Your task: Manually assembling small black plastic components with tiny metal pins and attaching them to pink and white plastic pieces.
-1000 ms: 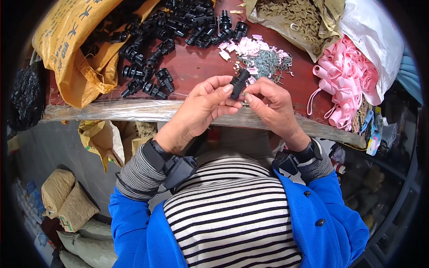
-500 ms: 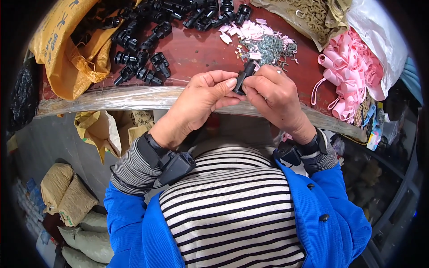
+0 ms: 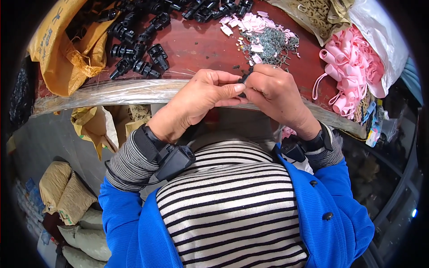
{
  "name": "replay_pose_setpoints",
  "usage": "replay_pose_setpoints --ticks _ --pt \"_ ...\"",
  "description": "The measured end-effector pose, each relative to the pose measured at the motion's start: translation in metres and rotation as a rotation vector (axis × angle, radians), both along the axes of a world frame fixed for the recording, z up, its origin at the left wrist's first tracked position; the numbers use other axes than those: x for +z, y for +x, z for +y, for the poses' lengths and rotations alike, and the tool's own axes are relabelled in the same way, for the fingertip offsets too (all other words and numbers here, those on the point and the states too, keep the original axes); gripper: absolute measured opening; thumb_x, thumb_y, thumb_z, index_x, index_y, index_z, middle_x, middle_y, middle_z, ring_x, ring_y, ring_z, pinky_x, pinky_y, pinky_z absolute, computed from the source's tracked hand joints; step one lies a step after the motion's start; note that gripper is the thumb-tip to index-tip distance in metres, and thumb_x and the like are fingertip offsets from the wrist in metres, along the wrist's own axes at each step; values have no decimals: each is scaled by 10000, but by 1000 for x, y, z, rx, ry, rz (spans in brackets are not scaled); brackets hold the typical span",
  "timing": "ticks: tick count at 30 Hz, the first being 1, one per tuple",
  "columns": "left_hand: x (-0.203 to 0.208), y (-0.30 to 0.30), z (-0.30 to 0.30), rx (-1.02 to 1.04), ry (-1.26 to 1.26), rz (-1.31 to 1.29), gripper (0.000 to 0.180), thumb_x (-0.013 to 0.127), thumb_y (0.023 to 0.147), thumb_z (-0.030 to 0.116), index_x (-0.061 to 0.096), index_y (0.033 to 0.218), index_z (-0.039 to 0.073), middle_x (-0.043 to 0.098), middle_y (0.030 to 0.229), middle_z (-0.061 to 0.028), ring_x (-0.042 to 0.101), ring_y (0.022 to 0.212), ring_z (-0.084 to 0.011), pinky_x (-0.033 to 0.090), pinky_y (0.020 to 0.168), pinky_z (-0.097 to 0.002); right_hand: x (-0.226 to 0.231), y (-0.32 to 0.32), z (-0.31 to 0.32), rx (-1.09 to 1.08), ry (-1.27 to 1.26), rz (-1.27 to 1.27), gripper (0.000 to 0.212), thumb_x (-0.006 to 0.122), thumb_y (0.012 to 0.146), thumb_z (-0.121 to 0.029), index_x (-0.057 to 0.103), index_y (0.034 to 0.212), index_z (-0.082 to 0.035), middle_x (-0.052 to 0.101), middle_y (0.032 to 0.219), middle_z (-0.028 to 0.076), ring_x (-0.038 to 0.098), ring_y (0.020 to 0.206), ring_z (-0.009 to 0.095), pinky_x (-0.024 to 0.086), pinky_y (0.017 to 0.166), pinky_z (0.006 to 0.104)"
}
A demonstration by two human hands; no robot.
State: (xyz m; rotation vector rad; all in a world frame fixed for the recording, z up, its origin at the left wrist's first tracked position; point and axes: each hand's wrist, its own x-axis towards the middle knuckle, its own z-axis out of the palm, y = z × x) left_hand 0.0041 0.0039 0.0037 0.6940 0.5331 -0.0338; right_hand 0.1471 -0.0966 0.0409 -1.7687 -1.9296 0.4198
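Note:
Just over the table's near edge, my left hand (image 3: 206, 94) pinches a small black plastic part (image 3: 244, 80) between thumb and fingers. My right hand (image 3: 278, 91) closes on the same part from the other side, its curled fingers covering most of it. Whether the right hand also holds something small I cannot see. Beyond the hands lies a heap of small grey metal pieces (image 3: 271, 47), with flat pink plastic pieces (image 3: 252, 22) along its far and left sides. Several black cylindrical plastic fittings (image 3: 145, 68) are strewn over the back left of the table.
The red table (image 3: 196, 60) has a plastic-wrapped front edge (image 3: 120, 94). An orange woven sack (image 3: 51, 49) stands at left. Pink looped straps (image 3: 344, 73) spill from a white bag (image 3: 373, 40) at right, near a bag of tan pieces (image 3: 319, 22). Filled sacks (image 3: 67, 192) rest on the floor.
My right hand has turned and curled further over the black part, hiding the end that stuck out beyond the fingers before. My left hand keeps its pinch. The view has shifted slightly.

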Motion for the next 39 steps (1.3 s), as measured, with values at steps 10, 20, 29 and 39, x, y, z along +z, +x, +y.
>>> replay_pose_setpoints --ticks 10,20,29,39 --pt "-1 1 4 -11 -74 -10 257 527 817 84 502 1035 -51 582 943 -137 600 833 -202 507 737 -248 6 26 -28 -191 -28 182 62 589 724 -66 555 759 -29 480 671 83 477 561 162 390 499 271" --pt "5 3 5 51 -99 -8 246 511 823 66 479 1038 -49 575 953 -140 595 856 -218 516 729 -238 -39 73 -41 -247 -154 -189 158 557 771 -111 488 859 -1 481 690 106 503 627 209 406 577 300" --pt "2 0 4 122 -124 -30 222 553 806 102 520 998 -6 585 917 -79 598 812 -176 499 710 -246 -21 63 -42 -334 -155 29 148 564 749 -108 495 841 -15 501 755 116 521 658 272 421 598 308" --pt "0 1 3 137 -140 -69 230 553 807 108 514 1005 -1 587 911 -76 599 810 -174 500 701 -245 -26 57 -43 7 -136 -423 183 574 728 -86 522 890 -18 514 779 114 541 681 285 446 584 323"
